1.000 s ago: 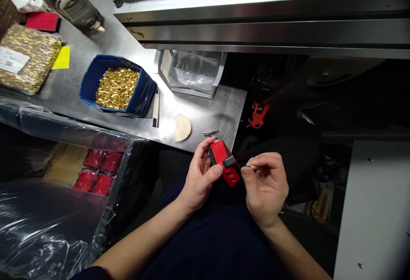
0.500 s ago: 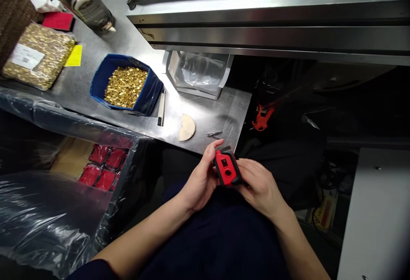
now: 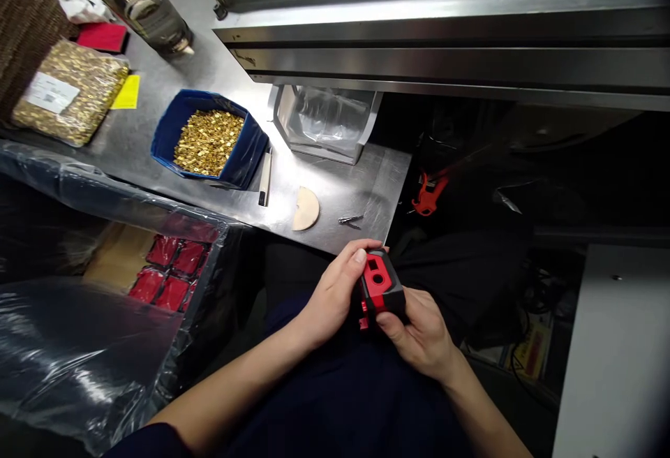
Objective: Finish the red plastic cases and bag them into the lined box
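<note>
Between both hands, just off the table's front edge, is a small red-and-black plastic casing with a square and a round opening in its red face. My left hand grips its left and far side, thumb lying on the near-left edge of the face. Closed on the lower right corner is my right hand, with its thumb along the bottom. A small red part sticks out at the casing's lower left. The underside and several fingertips are hidden.
On the metal table are a blue bin of small brass pieces, a pale-handled knife, a wooden half-disc, small metal bits and a grey bin. A plastic-lined box with red-and-black items stands left.
The casing has turned and shifted slightly right and toward me. My left fingers have wrapped over its far side, and my right thumb has come onto its lower edge.
</note>
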`<state>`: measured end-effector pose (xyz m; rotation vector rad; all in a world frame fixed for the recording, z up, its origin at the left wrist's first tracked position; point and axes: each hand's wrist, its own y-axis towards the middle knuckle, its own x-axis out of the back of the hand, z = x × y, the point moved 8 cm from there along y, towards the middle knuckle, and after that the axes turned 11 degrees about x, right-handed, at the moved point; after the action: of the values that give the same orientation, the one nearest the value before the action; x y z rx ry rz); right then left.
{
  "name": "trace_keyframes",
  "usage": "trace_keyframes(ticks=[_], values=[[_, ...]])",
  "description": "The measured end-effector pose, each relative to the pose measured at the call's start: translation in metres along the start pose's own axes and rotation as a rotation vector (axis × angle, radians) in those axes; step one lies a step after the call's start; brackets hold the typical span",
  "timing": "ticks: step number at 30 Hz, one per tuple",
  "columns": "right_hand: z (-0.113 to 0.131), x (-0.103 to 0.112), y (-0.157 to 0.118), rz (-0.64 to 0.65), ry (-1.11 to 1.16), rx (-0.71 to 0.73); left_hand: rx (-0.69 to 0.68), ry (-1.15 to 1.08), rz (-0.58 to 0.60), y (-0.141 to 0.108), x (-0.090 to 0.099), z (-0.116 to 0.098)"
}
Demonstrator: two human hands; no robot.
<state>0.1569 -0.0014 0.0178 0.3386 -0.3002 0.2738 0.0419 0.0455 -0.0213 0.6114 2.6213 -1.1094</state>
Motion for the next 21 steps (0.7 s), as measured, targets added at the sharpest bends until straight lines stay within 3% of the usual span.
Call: trace_keyframes(ticks=[4,10,16,21], values=[[-0.004,0.0,0.004,-0.062,0.009,-0.105,-0.06,-0.022,0.046,-0.005,-0.003,0.001],[-0.014,0.001,0.006,-0.117,0.146,-0.284,-0.204,0.189,0.101,-0.009,-0.009,-0.003],[-0.028,-0.006,0.0,-0.054,0.38,-0.441,-0.138,0.115,-0.008,-0.001,-0.002,-0.001],[-0.04,-0.012,-0.011,-0.119,0.5,-0.607,-0.118,0.181,-0.053,0.005,0.002,0.0]])
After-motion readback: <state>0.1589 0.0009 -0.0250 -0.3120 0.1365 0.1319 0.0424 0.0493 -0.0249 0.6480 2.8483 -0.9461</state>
